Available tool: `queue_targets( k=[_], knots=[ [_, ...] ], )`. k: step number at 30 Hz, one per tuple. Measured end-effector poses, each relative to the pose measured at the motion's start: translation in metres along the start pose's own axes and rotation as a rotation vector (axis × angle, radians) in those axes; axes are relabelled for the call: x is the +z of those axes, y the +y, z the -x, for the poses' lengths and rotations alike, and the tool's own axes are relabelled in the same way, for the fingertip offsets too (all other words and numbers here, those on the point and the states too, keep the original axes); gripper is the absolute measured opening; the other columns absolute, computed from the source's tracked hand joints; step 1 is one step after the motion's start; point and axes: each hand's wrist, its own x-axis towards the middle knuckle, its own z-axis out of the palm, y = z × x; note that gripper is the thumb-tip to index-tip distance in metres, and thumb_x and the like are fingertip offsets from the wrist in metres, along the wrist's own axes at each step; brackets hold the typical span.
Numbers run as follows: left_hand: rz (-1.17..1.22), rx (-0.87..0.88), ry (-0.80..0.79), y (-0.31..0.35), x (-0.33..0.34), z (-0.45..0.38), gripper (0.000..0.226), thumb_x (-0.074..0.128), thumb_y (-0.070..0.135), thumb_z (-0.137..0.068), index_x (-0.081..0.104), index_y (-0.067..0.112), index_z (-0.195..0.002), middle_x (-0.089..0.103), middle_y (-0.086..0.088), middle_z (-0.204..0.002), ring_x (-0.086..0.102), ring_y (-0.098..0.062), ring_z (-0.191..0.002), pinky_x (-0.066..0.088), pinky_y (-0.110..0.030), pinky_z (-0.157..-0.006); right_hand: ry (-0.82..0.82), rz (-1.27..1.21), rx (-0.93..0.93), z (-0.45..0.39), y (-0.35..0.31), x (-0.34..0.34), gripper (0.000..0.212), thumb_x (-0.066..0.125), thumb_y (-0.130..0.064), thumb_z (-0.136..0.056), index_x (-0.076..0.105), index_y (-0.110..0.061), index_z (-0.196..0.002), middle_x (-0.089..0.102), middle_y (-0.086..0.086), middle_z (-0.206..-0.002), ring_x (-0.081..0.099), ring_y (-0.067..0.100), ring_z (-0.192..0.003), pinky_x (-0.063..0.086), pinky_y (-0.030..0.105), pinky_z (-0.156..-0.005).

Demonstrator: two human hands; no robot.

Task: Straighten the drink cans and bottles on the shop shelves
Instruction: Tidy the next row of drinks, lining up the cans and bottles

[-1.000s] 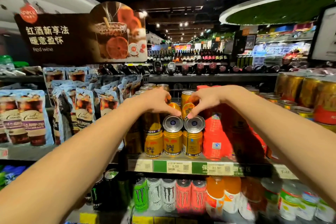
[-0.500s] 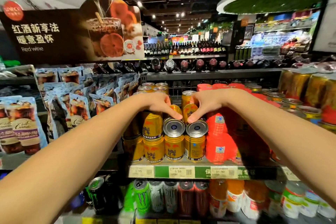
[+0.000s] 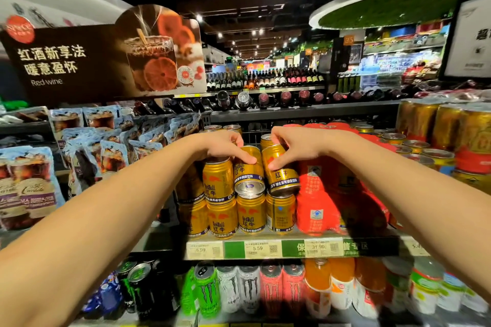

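Gold Red Bull cans stand two high on the middle shelf [image 3: 265, 248]. My left hand [image 3: 225, 147] grips one gold can [image 3: 248, 171] and my right hand [image 3: 289, 147] grips a second gold can [image 3: 281, 175]. Both held cans are tilted forward, their bases toward me, just above the lower row of gold cans [image 3: 251, 216]. An upright stacked gold can [image 3: 218, 180] stands just left of them. More gold cans show behind my hands.
Red packs [image 3: 316, 194] stand right of the cans. Large gold cans [image 3: 451, 130] fill the far right. Blue snack pouches [image 3: 29, 186] hang on the left. Monster cans [image 3: 228, 289] and orange bottles [image 3: 318, 287] line the shelf below. Wine bottles lie above.
Both hands have pulled two cans from the back forward and down, so they now hang tilted over the front lower cans. The silver tops of the front cans are now mostly covered.
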Motion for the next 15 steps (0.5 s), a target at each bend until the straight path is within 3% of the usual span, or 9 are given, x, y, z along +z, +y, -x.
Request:
queue_targets(
  k=[2,5,8,12,15],
  knots=[
    [0.003,0.017,0.001,0.001,-0.001,0.001,0.052,0.082,0.061,-0.063,0.057,0.024,-0.091,0.061,0.007,-0.097,0.055,-0.01,-0.083,0.043,-0.027,-0.065,0.035,-0.007,-0.021,0.002,0.002,0.002,0.048,0.083,-0.045,-0.073,0.042,-0.021,-0.081,0.056,-0.003,-0.082,0.05,0.015,-0.073,0.038,0.033,-0.064],
    [0.037,0.04,0.016,0.001,0.0,0.001,0.053,0.086,0.061,-0.056,0.058,0.025,-0.085,0.061,0.006,-0.095,0.057,-0.014,-0.085,0.046,-0.029,-0.072,0.073,-0.036,-0.027,0.006,0.004,0.004,0.047,0.085,-0.043,-0.07,0.043,-0.022,-0.074,0.053,-0.009,-0.071,0.046,0.007,-0.061,0.033,0.025,-0.055],
    [0.07,0.06,0.044,-0.002,0.002,0.003,0.056,0.087,0.06,-0.05,0.059,0.024,-0.083,0.062,0.007,-0.094,0.057,-0.015,-0.085,0.048,-0.032,-0.078,0.088,-0.057,-0.025,0.01,0.004,0.005,0.049,0.086,-0.043,-0.068,0.044,-0.021,-0.078,0.05,-0.009,-0.071,0.042,0.008,-0.061,0.03,0.026,-0.054],
    [0.071,0.086,0.038,0.0,0.002,0.011,0.067,0.085,0.066,-0.04,0.055,0.025,-0.084,0.06,0.006,-0.093,0.055,-0.015,-0.082,0.048,-0.032,-0.075,0.086,-0.106,-0.002,0.014,0.001,0.006,0.059,0.088,-0.038,-0.068,0.051,-0.021,-0.111,0.055,-0.005,-0.102,0.055,0.008,-0.085,0.044,0.024,-0.071],
    [0.04,0.096,0.068,0.001,0.003,0.015,0.077,0.084,0.065,-0.043,0.055,0.029,-0.105,0.057,0.01,-0.1,0.056,-0.01,-0.088,0.045,-0.031,-0.075,0.071,-0.099,-0.002,0.017,-0.003,0.004,0.072,0.087,-0.036,-0.07,0.051,-0.018,-0.13,0.059,0.002,-0.116,0.061,0.016,-0.098,0.047,0.022,-0.082]
  ],
)
